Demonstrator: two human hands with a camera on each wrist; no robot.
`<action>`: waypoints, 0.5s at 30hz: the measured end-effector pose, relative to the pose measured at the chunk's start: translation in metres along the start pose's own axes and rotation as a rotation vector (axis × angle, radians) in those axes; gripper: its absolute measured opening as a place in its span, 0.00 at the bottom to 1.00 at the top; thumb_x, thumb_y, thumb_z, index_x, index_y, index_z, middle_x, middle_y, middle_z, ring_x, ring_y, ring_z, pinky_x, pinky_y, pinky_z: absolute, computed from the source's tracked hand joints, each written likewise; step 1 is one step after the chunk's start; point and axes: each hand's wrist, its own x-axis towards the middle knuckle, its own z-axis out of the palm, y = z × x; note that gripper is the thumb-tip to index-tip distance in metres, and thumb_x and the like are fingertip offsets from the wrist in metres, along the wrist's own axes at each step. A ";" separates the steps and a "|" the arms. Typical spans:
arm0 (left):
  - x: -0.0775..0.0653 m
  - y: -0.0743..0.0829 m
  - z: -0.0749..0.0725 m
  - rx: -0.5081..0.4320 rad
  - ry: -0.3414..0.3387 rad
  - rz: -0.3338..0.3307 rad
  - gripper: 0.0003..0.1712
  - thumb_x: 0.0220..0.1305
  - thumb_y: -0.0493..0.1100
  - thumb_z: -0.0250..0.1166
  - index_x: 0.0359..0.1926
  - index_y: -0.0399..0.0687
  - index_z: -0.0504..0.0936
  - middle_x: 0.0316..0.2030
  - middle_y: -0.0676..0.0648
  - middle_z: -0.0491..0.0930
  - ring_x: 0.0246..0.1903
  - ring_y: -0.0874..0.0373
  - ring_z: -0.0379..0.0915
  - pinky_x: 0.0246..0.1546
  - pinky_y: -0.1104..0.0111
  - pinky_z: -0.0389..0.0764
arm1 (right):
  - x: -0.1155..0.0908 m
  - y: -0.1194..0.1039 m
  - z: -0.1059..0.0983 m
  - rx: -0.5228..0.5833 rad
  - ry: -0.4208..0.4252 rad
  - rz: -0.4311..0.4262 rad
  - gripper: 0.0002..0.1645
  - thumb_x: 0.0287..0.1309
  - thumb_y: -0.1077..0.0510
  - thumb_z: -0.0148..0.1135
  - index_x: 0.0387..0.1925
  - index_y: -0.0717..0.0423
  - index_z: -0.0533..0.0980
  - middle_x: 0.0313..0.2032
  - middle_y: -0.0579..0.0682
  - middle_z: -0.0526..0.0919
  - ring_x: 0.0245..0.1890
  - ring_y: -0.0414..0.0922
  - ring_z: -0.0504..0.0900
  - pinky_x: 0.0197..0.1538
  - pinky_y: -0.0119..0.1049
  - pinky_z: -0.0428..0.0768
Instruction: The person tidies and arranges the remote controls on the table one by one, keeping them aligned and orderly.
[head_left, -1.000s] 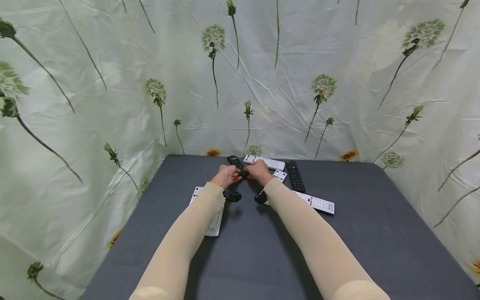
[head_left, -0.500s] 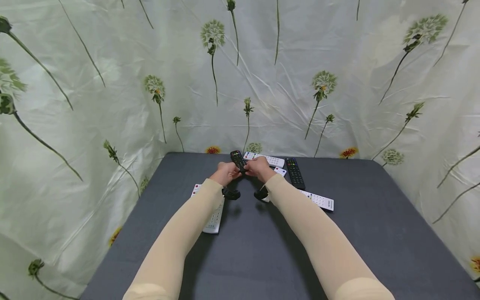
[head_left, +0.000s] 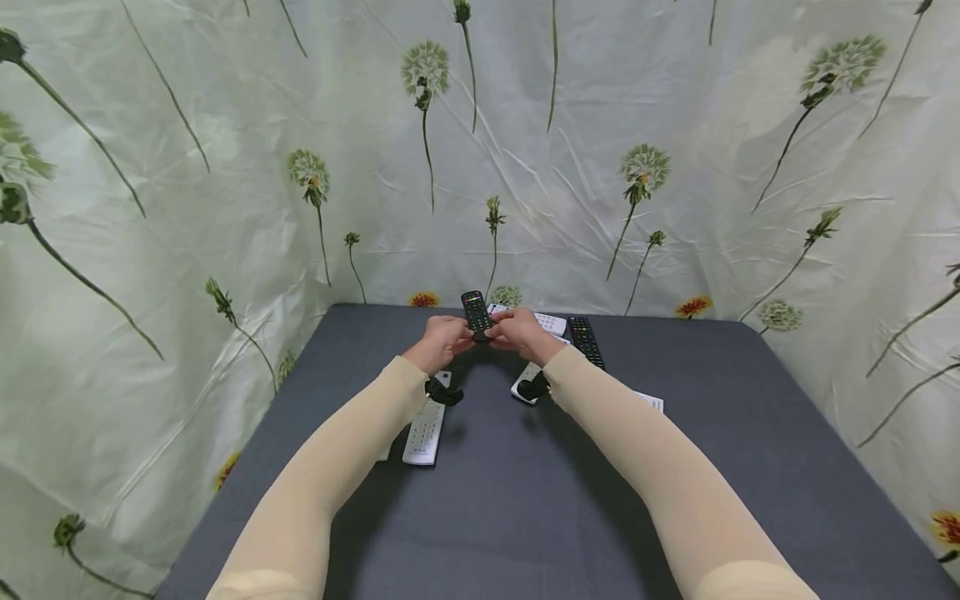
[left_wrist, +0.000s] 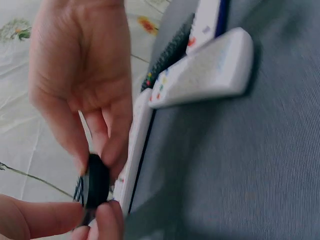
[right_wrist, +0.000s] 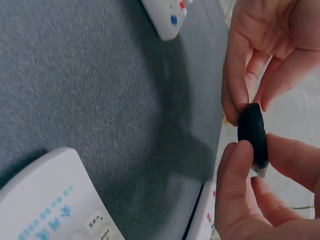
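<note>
A black remote control (head_left: 476,312) stands tilted up at the back of the table, its button side toward the head camera. My left hand (head_left: 442,340) pinches its lower left edge between thumb and fingers. On the lower right, my right hand (head_left: 522,332) pinches it the same way. Both wrist views show this remote (left_wrist: 97,181) edge-on and raised off the grey cloth, with fingertips of both hands around its end. Below my left wrist lies a white remote (head_left: 425,435). A short white remote (head_left: 523,383) lies beside my right wrist, partly hidden by the black wrist strap.
Behind my right hand are a white remote (head_left: 552,323) and a long black remote (head_left: 583,340). Another white remote (head_left: 651,402) shows past the right sleeve. The left sleeve covers most of one more white remote (head_left: 385,454). A flower-patterned curtain (head_left: 480,167) hangs behind the dark table (head_left: 487,517).
The black remote, held by both hands throughout, has come up and tilted more upright. My left forearm has shifted left, uncovering more of the white remote beneath it.
</note>
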 end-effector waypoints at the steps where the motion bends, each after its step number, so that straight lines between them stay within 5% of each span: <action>1: 0.000 0.001 -0.002 0.008 -0.006 0.019 0.27 0.64 0.23 0.60 0.64 0.30 0.74 0.61 0.32 0.74 0.33 0.56 0.82 0.51 0.62 0.82 | -0.001 -0.001 0.000 0.001 -0.011 -0.002 0.29 0.60 0.74 0.64 0.64 0.67 0.73 0.55 0.65 0.77 0.35 0.44 0.84 0.56 0.46 0.81; 15: -0.003 0.013 -0.031 -0.055 -0.030 0.128 0.27 0.70 0.28 0.58 0.69 0.36 0.70 0.60 0.32 0.74 0.45 0.50 0.79 0.61 0.55 0.75 | -0.037 0.002 0.010 0.003 -0.170 -0.029 0.34 0.60 0.74 0.63 0.68 0.62 0.69 0.55 0.66 0.77 0.42 0.50 0.85 0.53 0.45 0.83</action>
